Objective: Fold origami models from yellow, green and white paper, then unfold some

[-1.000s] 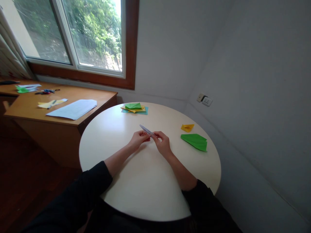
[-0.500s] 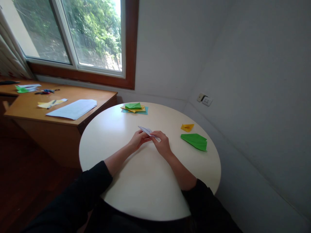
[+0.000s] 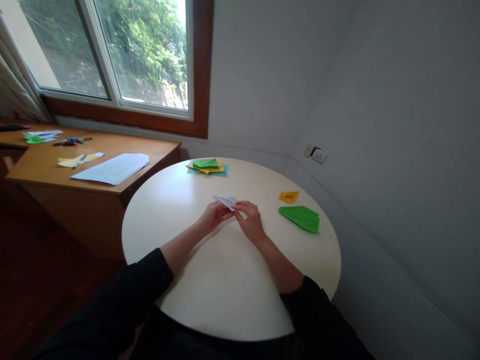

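Note:
A small piece of folded white paper [image 3: 226, 201] is held up over the middle of the round table, its pointed end toward the upper left. My left hand [image 3: 214, 216] grips its lower left side, fingers curled beneath it. With thumb and fingers, my right hand [image 3: 248, 219] pinches the right end of the paper. The paper's right end is partly hidden by my right fingers. To the right on the table lie a folded green paper plane [image 3: 300, 219] and a small folded yellow paper [image 3: 289, 197].
At the round table's [image 3: 225, 290] far edge sits a stack of green, yellow and blue papers [image 3: 206, 166]. A wooden desk [image 3: 105, 192] on the left holds white sheets [image 3: 114, 169], a pen on yellowish paper [image 3: 80, 160] and scissors [image 3: 73, 142]. A wall socket [image 3: 319, 156] is at right.
The white paper has tilted a little, so more of its upper face shows and less sticks out past my right fingers. Both hands stay in nearly the same place.

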`<act>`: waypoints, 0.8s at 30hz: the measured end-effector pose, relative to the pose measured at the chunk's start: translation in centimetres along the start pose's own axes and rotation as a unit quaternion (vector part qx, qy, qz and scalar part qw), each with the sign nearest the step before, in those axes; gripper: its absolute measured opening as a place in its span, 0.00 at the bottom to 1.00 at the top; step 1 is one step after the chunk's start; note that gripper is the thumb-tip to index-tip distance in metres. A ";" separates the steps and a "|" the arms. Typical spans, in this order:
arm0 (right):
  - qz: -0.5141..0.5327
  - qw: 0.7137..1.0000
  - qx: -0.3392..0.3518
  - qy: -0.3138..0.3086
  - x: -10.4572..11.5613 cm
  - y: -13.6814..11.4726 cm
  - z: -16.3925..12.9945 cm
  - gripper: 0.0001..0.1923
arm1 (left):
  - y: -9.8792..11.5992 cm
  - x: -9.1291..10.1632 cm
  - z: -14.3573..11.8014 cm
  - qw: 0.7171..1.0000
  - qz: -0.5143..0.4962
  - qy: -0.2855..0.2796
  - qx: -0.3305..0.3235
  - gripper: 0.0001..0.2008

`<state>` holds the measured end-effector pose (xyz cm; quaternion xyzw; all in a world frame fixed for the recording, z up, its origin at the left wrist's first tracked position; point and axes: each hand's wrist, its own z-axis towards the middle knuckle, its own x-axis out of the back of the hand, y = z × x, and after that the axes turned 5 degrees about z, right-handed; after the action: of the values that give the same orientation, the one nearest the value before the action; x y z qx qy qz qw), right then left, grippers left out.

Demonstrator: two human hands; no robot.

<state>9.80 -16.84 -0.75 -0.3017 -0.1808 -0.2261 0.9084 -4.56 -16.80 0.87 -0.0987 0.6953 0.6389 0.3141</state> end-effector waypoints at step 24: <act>-0.055 0.997 0.024 -0.044 -0.1 -0.2 -0.1 0.05 | -0.5 0.4 0.1 0.997 0.031 0.064 -0.005 0.08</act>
<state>9.64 -17.02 -0.77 -0.2789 -0.2420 -0.2577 0.8929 -4.51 -16.67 0.22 -0.1192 0.7138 0.6438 0.2484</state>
